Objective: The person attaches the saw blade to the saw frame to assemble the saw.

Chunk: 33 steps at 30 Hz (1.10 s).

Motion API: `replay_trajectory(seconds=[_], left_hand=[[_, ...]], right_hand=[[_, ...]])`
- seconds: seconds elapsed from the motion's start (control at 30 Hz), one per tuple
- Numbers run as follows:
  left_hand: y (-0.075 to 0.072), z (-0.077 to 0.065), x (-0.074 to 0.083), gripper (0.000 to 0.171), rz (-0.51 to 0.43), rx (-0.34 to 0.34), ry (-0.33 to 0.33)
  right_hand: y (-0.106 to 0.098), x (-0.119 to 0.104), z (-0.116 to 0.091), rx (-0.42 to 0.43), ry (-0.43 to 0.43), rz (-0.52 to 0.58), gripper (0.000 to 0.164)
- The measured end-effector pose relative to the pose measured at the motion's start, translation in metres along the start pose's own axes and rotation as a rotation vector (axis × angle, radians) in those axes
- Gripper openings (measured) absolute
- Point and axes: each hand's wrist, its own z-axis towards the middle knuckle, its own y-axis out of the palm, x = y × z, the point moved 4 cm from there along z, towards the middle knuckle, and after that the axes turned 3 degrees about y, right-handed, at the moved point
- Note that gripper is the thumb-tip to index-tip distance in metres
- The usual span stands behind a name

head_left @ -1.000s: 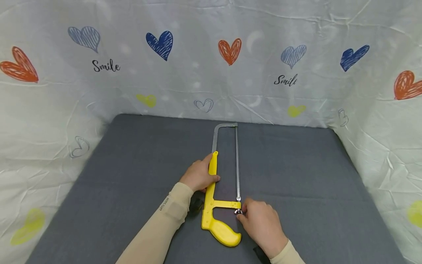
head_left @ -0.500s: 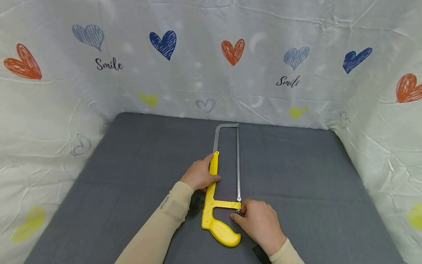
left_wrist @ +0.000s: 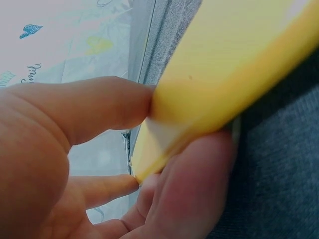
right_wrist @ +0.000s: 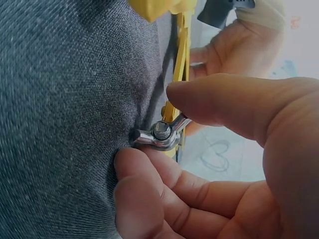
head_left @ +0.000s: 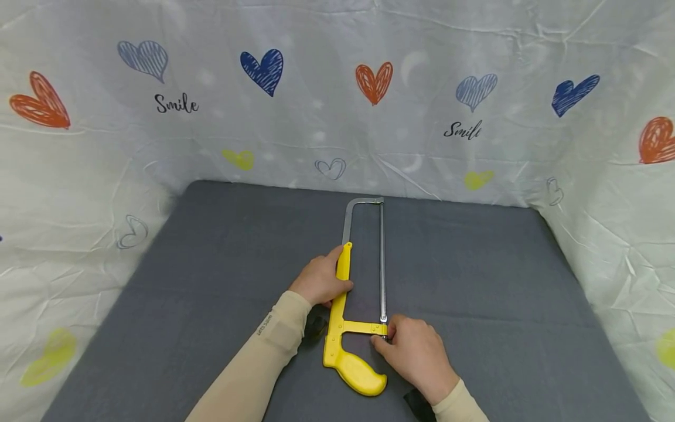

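A hacksaw with a yellow frame (head_left: 332, 328) lies on the grey cloth, its handle (head_left: 361, 374) toward me and its silver bow (head_left: 347, 223) at the far end. The blade (head_left: 382, 264) runs along its right side. My left hand (head_left: 320, 280) grips the yellow spine, thumb across the top; the left wrist view shows the fingers curled under the yellow bar (left_wrist: 199, 74). My right hand (head_left: 419, 354) is at the near end of the blade. In the right wrist view its thumb and fingers pinch a silver wing nut (right_wrist: 162, 133) on a threaded bolt.
Grey cloth (head_left: 237, 246) covers the table. A white curtain (head_left: 316, 129) printed with hearts and "Smile" hangs behind and at both sides, close to the bow's far end. Dark wrist straps (head_left: 419, 405) show under the sleeves.
The right thumb and fingers have shifted around the wing nut, which shows less in the head view now. The left hand and the hacksaw stay in place; the head view shifts slightly.
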Motion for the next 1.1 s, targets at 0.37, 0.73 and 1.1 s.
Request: replay_trajectory(seconds=[0.37,0.73,1.1], left_hand=[[-0.0013,0.0003,-0.0003,0.093,-0.013,-0.007,-0.008],[-0.0007,0.0013,-0.0032,0.092,0.0,0.008,-0.019],[-0.0008,0.0015,-0.0047,0.092,0.003,0.01,-0.014]], right_hand=[[-0.003,0.0038,0.0024,-0.105,0.008,0.112,0.031],[-0.0025,0.0049,0.0035,-0.11,0.009,0.128,0.027],[-0.0025,0.0073,0.0024,-0.141,0.004,0.163,0.024]])
